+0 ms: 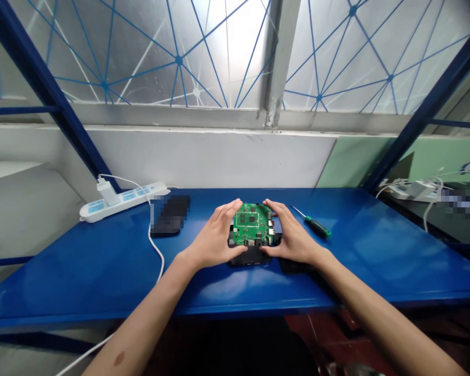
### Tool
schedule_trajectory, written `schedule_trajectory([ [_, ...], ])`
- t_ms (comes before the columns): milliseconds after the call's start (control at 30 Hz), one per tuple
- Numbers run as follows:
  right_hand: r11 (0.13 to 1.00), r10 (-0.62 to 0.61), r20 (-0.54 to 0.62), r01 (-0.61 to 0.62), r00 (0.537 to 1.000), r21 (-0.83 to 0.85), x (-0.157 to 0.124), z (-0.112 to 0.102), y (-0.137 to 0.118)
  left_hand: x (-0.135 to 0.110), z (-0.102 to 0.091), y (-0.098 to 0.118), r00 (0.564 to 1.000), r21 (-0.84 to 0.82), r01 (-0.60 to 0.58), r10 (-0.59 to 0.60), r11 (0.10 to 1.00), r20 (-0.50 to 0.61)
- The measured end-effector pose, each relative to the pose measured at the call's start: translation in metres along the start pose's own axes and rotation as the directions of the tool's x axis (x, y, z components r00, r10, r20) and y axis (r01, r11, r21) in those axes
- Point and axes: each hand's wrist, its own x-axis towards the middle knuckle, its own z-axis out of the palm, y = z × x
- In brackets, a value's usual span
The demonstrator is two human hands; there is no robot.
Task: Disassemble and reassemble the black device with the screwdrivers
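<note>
A green circuit board [253,224] sits in a black plastic case [250,256] at the middle of the blue table [102,271]. My left hand [215,237] is curled round the left side of the board and case, fingertips on the board's far edge. On the right side my right hand [292,235] grips them the same way. Both thumbs press at the near edge of the case.
A green-handled screwdriver [312,223] lies just right of my right hand. A black phone [170,214] lies to the left, with a white power strip [121,201] and charger cable behind it. More white adapters [411,189] sit at the far right. A wall and window close the back.
</note>
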Motion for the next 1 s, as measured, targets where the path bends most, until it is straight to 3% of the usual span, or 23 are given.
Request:
schedule_trajectory([
  [200,0.998,-0.038,-0.002,0.038,0.999,-0.060,0.000,0.001,0.001,0.021,0.004,0.012,0.996,0.160,-0.043,0.030,0.986,0.082],
  [433,0.988,-0.121,0.000,0.120,0.993,-0.094,-0.001,0.002,-0.005,0.021,0.006,0.020,0.995,0.149,-0.083,0.074,0.985,0.067],
  [600,0.990,-0.134,0.012,0.135,0.991,-0.036,0.000,-0.002,-0.010,0.016,0.008,0.015,0.992,-0.071,-0.120,0.116,0.990,-0.052],
  [733,0.994,-0.104,0.049,0.105,0.993,-0.005,0.000,-0.002,-0.007,0.013,0.011,0.012,0.990,-0.320,-0.076,0.033,0.944,-0.139],
  [833,0.995,-0.078,0.077,0.073,0.994,0.068,-0.001,0.000,-0.003,0.011,0.011,0.016,0.992,-0.469,-0.040,-0.021,0.882,-0.123],
  [1000,0.967,-0.074,0.087,0.050,0.994,0.249,-0.001,0.001,-0.001,0.012,0.010,0.023,0.997,-0.552,-0.012,-0.030,0.834,-0.067],
])
